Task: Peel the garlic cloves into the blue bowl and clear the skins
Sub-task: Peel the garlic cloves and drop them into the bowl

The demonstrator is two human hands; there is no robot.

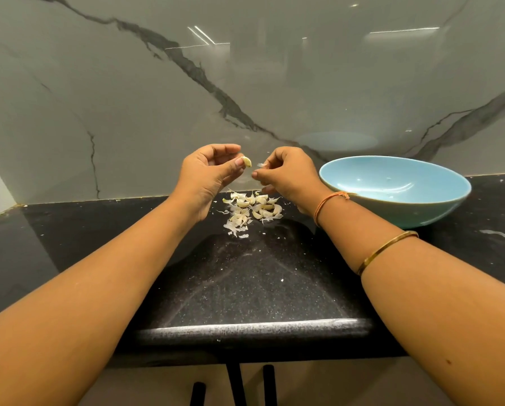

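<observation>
At the centre of the frame, the left hand (207, 171) is pinching a garlic clove (247, 161) at its fingertips, and the right hand (286, 174) is pinching a flake of skin (261, 164) just beside it. The blue bowl (421, 212) is sitting at mid right. The clove may be slipping down into the pile (251, 210) below, or loose skin drifting into the bowl. No writing is showing.

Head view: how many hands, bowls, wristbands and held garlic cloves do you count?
Hands: 2, left hand and right hand
Bowls: 1, blue bowl
Wristbands: 2, orange thread and gold bangle
Cloves held: 1, garlic clove
Total: 6
</observation>
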